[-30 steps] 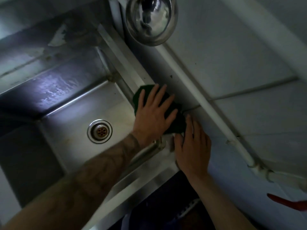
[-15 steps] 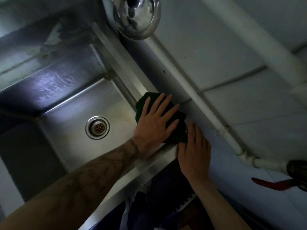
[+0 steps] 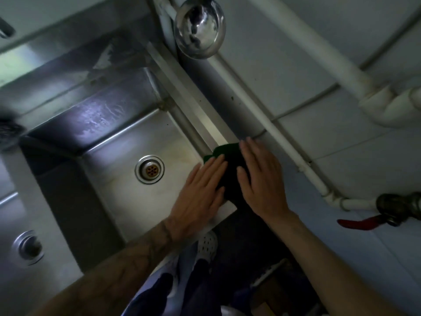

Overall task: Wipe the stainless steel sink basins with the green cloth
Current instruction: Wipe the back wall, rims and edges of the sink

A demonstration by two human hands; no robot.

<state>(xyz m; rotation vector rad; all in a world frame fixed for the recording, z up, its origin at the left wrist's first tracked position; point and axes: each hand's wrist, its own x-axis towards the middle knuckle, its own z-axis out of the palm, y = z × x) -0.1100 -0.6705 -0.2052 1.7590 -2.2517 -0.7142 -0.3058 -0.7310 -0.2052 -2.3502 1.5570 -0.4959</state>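
Green cloth [image 3: 228,152] stretches along sink rim [image 3: 202,110] beneath left hand [image 3: 200,192] and right hand [image 3: 262,179].

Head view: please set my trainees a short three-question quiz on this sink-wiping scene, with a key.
1. True or false: the green cloth lies over the drain.
2. Of the left hand and the right hand, which presses flat on the cloth? A) left only B) right only C) both
3. Fill the gap: the valve handle at the right is ___.
Key: 1 false, it lies on the sink rim; 2 C; 3 red.
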